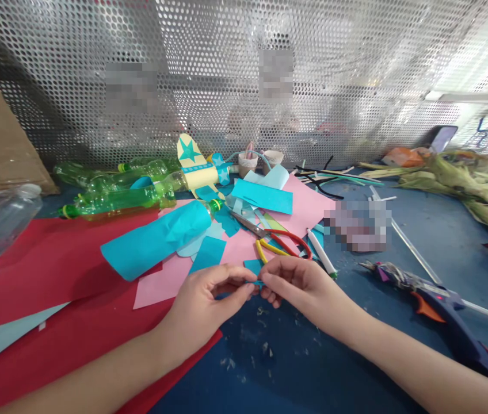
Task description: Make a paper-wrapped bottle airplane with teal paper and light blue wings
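Note:
Between my fingertips is a small piece of blue paper (pixel 259 283), mostly hidden by the fingers. My left hand (pixel 216 299) pinches its left end and my right hand (pixel 293 282) pinches its right end. Just beyond the hands lie scissors (pixel 285 238) with red and yellow handles, their blades pointing away to the left. A white marker with a green tip (pixel 321 253) rests to the right of them. Farther left, a bottle wrapped in blue paper (pixel 160 238) lies on its side, its green cap facing right.
Red paper (pixel 92 305) covers the left of the blue table (pixel 270 368). Green plastic bottles (pixel 127 195) and a yellow paper rocket with blue stars (pixel 198 172) lie behind. A glue gun (pixel 425 305) lies at right, corn husks (pixel 451 178) beyond it. Perforated metal (pixel 218 57) stands at the back.

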Action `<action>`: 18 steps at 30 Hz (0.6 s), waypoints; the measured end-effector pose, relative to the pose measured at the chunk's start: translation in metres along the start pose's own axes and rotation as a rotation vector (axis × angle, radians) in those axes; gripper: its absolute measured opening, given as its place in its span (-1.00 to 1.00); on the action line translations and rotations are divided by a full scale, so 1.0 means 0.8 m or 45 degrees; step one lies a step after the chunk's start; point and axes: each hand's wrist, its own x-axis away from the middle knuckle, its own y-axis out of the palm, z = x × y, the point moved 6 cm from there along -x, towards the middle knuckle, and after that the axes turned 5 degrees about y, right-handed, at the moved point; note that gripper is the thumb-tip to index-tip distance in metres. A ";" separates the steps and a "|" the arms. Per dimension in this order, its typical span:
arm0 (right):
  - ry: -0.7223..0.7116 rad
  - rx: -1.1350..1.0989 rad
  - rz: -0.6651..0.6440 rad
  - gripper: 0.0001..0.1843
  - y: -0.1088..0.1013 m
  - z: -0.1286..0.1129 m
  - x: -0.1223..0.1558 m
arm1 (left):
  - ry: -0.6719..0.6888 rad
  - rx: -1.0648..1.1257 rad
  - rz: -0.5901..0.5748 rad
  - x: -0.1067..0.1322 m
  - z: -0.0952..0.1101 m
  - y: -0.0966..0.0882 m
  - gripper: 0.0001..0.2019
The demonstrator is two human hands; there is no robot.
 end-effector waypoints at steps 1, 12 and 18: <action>0.012 0.008 0.006 -0.63 0.000 0.001 0.000 | 0.033 -0.067 -0.003 0.000 0.002 0.000 -0.90; 0.097 -0.199 0.003 -0.77 0.000 0.000 0.002 | 0.110 -0.119 0.075 0.002 0.005 -0.007 -0.89; 0.096 -0.273 0.031 -0.83 -0.004 0.004 0.002 | 0.065 -0.105 0.116 -0.001 0.004 -0.010 -0.87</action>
